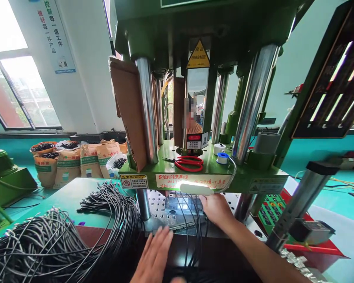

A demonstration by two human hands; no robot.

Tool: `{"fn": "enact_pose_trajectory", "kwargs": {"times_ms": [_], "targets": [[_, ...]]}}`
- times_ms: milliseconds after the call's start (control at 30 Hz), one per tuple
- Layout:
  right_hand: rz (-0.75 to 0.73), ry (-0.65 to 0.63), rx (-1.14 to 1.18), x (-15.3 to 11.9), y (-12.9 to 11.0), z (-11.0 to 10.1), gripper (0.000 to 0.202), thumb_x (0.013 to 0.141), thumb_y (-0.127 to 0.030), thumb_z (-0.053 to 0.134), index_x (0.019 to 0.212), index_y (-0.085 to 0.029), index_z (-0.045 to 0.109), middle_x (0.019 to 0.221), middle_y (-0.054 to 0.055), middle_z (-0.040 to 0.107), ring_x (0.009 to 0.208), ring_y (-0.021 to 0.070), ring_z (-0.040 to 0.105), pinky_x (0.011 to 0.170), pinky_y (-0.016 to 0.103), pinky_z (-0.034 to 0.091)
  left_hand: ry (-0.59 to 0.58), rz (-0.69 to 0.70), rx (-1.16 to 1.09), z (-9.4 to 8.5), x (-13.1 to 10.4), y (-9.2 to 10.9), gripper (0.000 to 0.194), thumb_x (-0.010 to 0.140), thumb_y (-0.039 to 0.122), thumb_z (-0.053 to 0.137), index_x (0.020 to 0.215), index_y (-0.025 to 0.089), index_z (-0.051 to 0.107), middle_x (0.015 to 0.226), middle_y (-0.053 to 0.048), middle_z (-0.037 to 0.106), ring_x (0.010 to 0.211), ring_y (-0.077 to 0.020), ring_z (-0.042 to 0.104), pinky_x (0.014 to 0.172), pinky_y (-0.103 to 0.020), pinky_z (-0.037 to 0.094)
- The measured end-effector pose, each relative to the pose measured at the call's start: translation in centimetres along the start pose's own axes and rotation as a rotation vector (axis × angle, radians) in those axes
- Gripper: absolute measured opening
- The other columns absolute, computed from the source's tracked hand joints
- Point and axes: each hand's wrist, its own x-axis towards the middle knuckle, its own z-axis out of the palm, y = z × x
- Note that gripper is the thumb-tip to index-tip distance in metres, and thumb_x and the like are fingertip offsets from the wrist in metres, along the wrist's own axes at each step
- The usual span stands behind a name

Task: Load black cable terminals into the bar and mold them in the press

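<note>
"Green metal is seen at the centre; what is formed by it?"

"A press (206, 19), by which steel columns (146, 110) are carried. Beside the left front column a cardboard sheet (126, 114) is stood upright."

"And where are the black cables (186, 236) found?"

"Below the ledge of the press, where they are strung from a shiny block (179, 205) down toward the front edge. The block is set on a perforated metal plate (157, 210), and a narrow metal bar (179, 227) is laid across in front of it."

"How are the hands held?"

"The left hand (155, 251) is held open, its fingers stretched forward, just left of the cables. The right hand (216, 208) is reached in at the block's right side; its fingertips are partly hidden by a white lamp (196, 189), so whether anything is gripped cannot be told."

"What else is kept close by?"

"On the ledge, red-handled scissors (189, 163) and a blue-and-white spool (223, 158) are placed. To the left, two cable bundles (115, 212) are heaped on the tabletop (73, 194), and behind it filled sacks (73, 165) are lined up by the wall."
</note>
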Motion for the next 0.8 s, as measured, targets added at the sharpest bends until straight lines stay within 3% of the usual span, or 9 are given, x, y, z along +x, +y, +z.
{"fn": "enact_pose_trajectory", "kwargs": {"times_ms": [33, 100, 167, 300, 433, 567, 800], "targets": [[0.002, 0.001, 0.006, 0.1, -0.3, 0.0, 0.023, 0.094, -0.034, 0.051, 0.099, -0.017, 0.065, 0.105, 0.006, 0.068, 0.098, 0.02, 0.063, 0.09, 0.043, 0.048, -0.058, -0.005, -0.013, -0.5, 1.8, -0.4, 0.059, 0.096, 0.042, 0.034, 0.148, 0.018, 0.019, 0.146, -0.01, 0.04, 0.135, -0.0217, 0.036, 0.11, -0.039, 0.037], [0.015, -0.001, 0.017, 0.3, -1.0, 0.1, 0.023, 0.094, -0.034, 0.052, 0.1, -0.017, 0.065, 0.105, 0.006, 0.068, 0.097, 0.0196, 0.063, 0.088, 0.043, 0.049, -0.186, 0.017, -0.017, -0.6, 5.9, -1.2, 0.048, 0.098, 0.029, 0.03, 0.143, 0.012, 0.031, 0.148, -0.014, 0.036, 0.137, -0.0236, 0.031, 0.11, -0.044, 0.036], [0.037, -0.005, 0.023, 0.5, -1.6, 0.4, 0.022, 0.094, -0.034, 0.053, 0.099, -0.016, 0.065, 0.104, 0.005, 0.068, 0.095, 0.0193, 0.064, 0.086, 0.042, 0.05, -0.343, 0.132, -0.015, 0.3, 10.0, -1.9, 0.04, 0.095, 0.018, 0.027, 0.126, 0.006, 0.051, 0.139, -0.02, 0.046, 0.133, -0.0287, 0.038, 0.109, -0.049, 0.036], [0.057, 0.012, 0.019, 0.8, -2.0, 0.8, 0.019, 0.093, -0.031, 0.055, 0.1, -0.016, 0.064, 0.104, 0.005, 0.067, 0.094, 0.0192, 0.064, 0.085, 0.042, 0.051, -0.456, 0.16, -0.031, 3.6, 15.1, -2.3, 0.029, 0.092, 0.016, 0.036, 0.096, 0.015, 0.065, 0.107, -0.012, 0.068, 0.101, -0.0226, 0.063, 0.092, -0.037, 0.051], [0.034, 0.028, 0.017, 1.0, -1.9, 1.1, 0.018, 0.093, -0.03, 0.055, 0.101, -0.018, 0.064, 0.104, 0.005, 0.067, 0.092, 0.0184, 0.064, 0.085, 0.04, 0.051, -0.499, 0.096, -0.065, 5.3, 15.9, -2.5, 0.025, 0.094, 0.018, 0.038, 0.101, 0.014, 0.062, 0.105, -0.009, 0.068, 0.099, -0.0202, 0.063, 0.089, -0.039, 0.05], [-0.007, 0.055, 0.019, 1.2, -1.9, 1.1, 0.018, 0.093, -0.03, 0.055, 0.102, -0.017, 0.064, 0.107, 0.006, 0.066, 0.095, 0.0194, 0.063, 0.087, 0.042, 0.049, -0.527, 0.022, -0.106, 5.8, 15.3, -3.5, 0.03, 0.094, 0.02, 0.038, 0.119, 0.016, 0.054, 0.12, -0.01, 0.061, 0.11, -0.0207, 0.058, 0.096, -0.042, 0.045], [-0.095, 0.145, 0.03, 1.1, -2.8, 0.0, 0.025, 0.093, -0.03, 0.055, 0.114, -0.019, 0.06, 0.121, 0.008, 0.061, 0.104, 0.0218, 0.06, 0.09, 0.045, 0.048, -0.537, -0.018, -0.147, 6.6, 14.4, -4.6, 0.042, 0.088, 0.022, 0.035, 0.127, 0.024, 0.049, 0.128, -0.006, 0.058, 0.118, -0.0211, 0.054, 0.106, -0.041, 0.036]]}}
